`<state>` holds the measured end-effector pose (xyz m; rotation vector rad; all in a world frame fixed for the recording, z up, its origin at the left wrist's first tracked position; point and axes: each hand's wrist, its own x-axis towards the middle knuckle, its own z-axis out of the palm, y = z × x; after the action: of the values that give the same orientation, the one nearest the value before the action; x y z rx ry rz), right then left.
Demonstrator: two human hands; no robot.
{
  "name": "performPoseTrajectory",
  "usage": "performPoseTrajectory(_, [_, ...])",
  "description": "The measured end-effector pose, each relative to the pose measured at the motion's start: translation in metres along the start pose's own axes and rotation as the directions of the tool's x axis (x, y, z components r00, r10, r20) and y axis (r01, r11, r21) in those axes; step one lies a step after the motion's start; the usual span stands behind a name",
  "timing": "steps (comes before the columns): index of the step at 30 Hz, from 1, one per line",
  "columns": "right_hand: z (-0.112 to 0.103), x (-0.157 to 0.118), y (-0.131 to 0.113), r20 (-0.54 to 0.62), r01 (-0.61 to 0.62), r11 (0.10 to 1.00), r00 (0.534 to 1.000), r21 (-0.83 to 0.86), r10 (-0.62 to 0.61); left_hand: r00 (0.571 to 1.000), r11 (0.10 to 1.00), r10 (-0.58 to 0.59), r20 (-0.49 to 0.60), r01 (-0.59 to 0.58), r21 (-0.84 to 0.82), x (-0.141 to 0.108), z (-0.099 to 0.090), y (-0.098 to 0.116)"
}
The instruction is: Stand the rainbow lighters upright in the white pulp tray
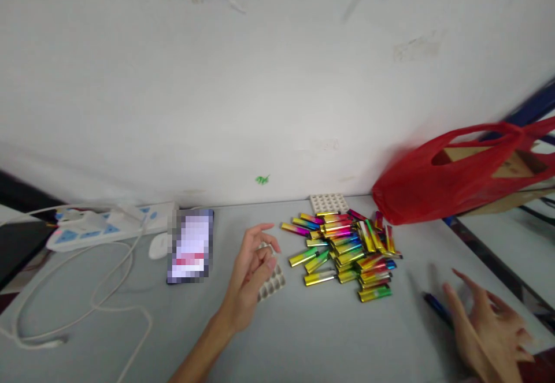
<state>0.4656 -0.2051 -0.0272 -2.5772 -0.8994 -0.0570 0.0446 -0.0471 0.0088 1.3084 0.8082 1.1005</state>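
Note:
My left hand hovers over or rests on a pale tray with round wells, its fingers loosely curled and apart. The hand covers part of the tray; whether it touches it I cannot tell. To its right lies a heap of shiny lighters in gold, pink, green and blue. At the lower right is my right hand, slightly blurred, with fingers spread and nothing visible in them. Beside its thumb is a dark blue pen-like object, its near end hidden by the hand.
Against the wall behind the heap sits a second pale welled tray. A red bag with cardboard inside stands at the back right. On the left are a phone, a white rounded device, a power strip and looping white cables.

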Motion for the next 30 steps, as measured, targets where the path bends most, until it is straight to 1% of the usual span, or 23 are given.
performPoseTrajectory(1, [0.003, -0.011, 0.004, 0.029, -0.038, 0.999, 0.999, 0.017, 0.037, 1.0, 1.0, 0.006, -0.007, -0.006, -0.005, 0.0, 0.0, 0.0])
performPoseTrajectory(4, [0.011, -0.031, 0.002, 0.069, 0.005, 1.0, 0.998, 0.002, -0.005, 1.0, 1.0, 0.017, -0.022, -0.017, 0.006, 0.001, -0.001, -0.001])
performPoseTrajectory(6, [0.011, -0.033, 0.001, 0.089, 0.023, 0.999, 0.996, -0.046, -0.019, 1.0, 0.999, 0.006, -0.025, -0.005, 0.037, 0.002, -0.001, -0.002])
performPoseTrajectory(8, [0.008, -0.028, 0.004, 0.125, 0.04, 0.998, 0.992, -0.041, -0.034, 1.0, 0.998, 0.004, -0.027, -0.002, 0.068, 0.003, -0.002, -0.003])
performPoseTrajectory(10, [0.003, -0.022, 0.007, 0.177, 0.061, 0.997, 0.982, 0.053, -0.07, 0.999, 0.995, 0.015, -0.03, -0.012, 0.095, 0.003, -0.002, -0.003])
performPoseTrajectory(12, [-0.003, -0.018, 0.002, 0.213, 0.071, 0.982, 0.971, 0.177, -0.109, 0.999, 0.993, 0.027, -0.034, -0.022, 0.115, 0.003, -0.002, -0.004])
performPoseTrajectory(14, [-0.008, -0.018, -0.016, 0.19, 0.074, 0.961, 0.973, 0.265, -0.128, 0.999, 0.991, 0.029, -0.038, -0.024, 0.129, 0.003, -0.002, -0.005])
performPoseTrajectory(16, [-0.009, -0.019, -0.044, 0.138, 0.097, 0.936, 0.979, 0.338, -0.151, 0.999, 0.989, 0.026, -0.036, -0.02, 0.146, 0.002, -0.001, -0.006])
performPoseTrajectory(17, [-0.007, -0.019, -0.06, 0.121, 0.126, 0.921, 0.976, 0.368, -0.182, 0.999, 0.987, 0.024, -0.036, -0.018, 0.159, 0.002, -0.001, -0.007])
performPoseTrajectory(19, [-0.002, -0.015, -0.091, 0.107, 0.182, 0.892, 0.963, 0.413, -0.246, 0.999, 0.98, 0.025, -0.035, -0.018, 0.196, 0.002, -0.001, -0.008])
performPoseTrajectory(20, [0.002, -0.011, -0.106, 0.12, 0.193, 0.887, 0.957, 0.419, -0.264, 0.999, 0.976, 0.03, -0.035, -0.021, 0.218, 0.002, -0.001, -0.009])
performPoseTrajectory(23, [0.014, 0.006, -0.142, 0.115, 0.232, 0.868, 0.944, 0.44, -0.31, 0.998, 0.96, 0.047, -0.035, -0.035, 0.278, 0.002, -0.001, -0.008])
performPoseTrajectory(26, [0.025, 0.022, -0.164, 0.096, 0.287, 0.865, 0.93, 0.412, -0.354, 0.997, 0.948, 0.069, -0.037, -0.054, 0.313, 0.001, 0.0, -0.007])
performPoseTrajectory(28, [0.031, 0.028, -0.172, 0.088, 0.31, 0.87, 0.926, 0.383, -0.368, 0.995, 0.937, 0.089, -0.037, -0.071, 0.342, 0.001, 0.0, -0.007])
performPoseTrajectory(30, [0.035, 0.032, -0.173, 0.092, 0.324, 0.876, 0.921, 0.357, -0.379, 0.994, 0.925, 0.102, -0.035, -0.082, 0.371, 0.0, -0.001, -0.007])
